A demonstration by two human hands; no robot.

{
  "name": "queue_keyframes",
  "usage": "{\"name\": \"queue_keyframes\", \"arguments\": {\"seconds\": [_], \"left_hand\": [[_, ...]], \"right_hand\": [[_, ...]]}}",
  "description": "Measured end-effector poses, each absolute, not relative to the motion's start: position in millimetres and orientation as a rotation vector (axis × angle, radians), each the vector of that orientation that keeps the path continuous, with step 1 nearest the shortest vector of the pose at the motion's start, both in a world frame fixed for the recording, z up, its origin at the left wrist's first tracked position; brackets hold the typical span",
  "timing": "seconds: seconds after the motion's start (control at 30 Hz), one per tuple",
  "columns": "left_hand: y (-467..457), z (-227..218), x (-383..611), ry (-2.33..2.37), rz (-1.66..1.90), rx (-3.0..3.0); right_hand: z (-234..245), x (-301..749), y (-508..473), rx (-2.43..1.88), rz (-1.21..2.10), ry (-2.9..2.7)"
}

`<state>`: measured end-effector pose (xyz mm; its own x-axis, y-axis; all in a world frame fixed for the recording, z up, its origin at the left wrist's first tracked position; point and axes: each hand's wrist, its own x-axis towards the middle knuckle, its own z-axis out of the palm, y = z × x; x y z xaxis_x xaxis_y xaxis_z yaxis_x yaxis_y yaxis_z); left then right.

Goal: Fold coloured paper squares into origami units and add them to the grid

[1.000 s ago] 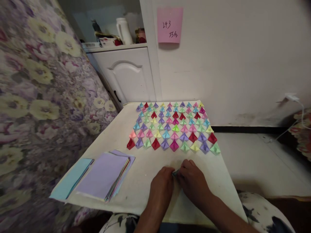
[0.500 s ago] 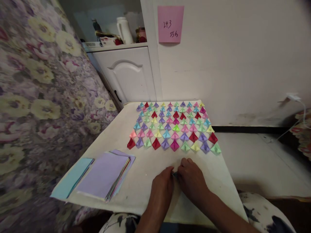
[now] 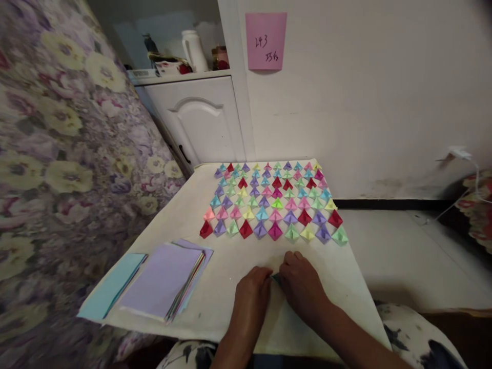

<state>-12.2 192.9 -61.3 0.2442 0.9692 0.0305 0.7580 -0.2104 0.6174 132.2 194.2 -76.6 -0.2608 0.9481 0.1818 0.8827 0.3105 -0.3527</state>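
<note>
My left hand (image 3: 249, 300) and my right hand (image 3: 303, 284) rest close together on the cream table (image 3: 230, 266) near its front edge. Their fingertips pinch a small folded paper piece (image 3: 275, 277), of which only a dark sliver shows between them. Both hands have their fingers curled. Just beyond them lies a grid of several rows of small coloured folded paper shapes (image 3: 272, 202), red, purple, green, yellow, pink and blue. A stack of coloured paper sheets (image 3: 165, 279) with a lilac sheet on top lies to the left of my left hand.
A light blue sheet (image 3: 111, 284) lies at the table's left edge beside the stack. A floral fabric surface (image 3: 65, 154) rises along the left. Behind the table stand a white cabinet (image 3: 200, 118) and a wall with a pink note (image 3: 266, 41). A cable runs along the right wall.
My hands have barely shifted, with the fingers working the small paper between them. The view has drifted slightly.
</note>
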Motion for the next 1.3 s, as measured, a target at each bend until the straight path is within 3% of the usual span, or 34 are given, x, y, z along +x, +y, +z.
{"name": "queue_keyframes", "arguments": {"seconds": [1.0, 1.3], "left_hand": [[196, -63, -13, 1.625, 0.413, 2.113], [195, -59, -17, 1.636, 0.555, 2.068]], "right_hand": [[-79, 134, 199, -1.669, 0.242, -2.272], [-63, 160, 195, -1.499, 0.504, -1.994]]}}
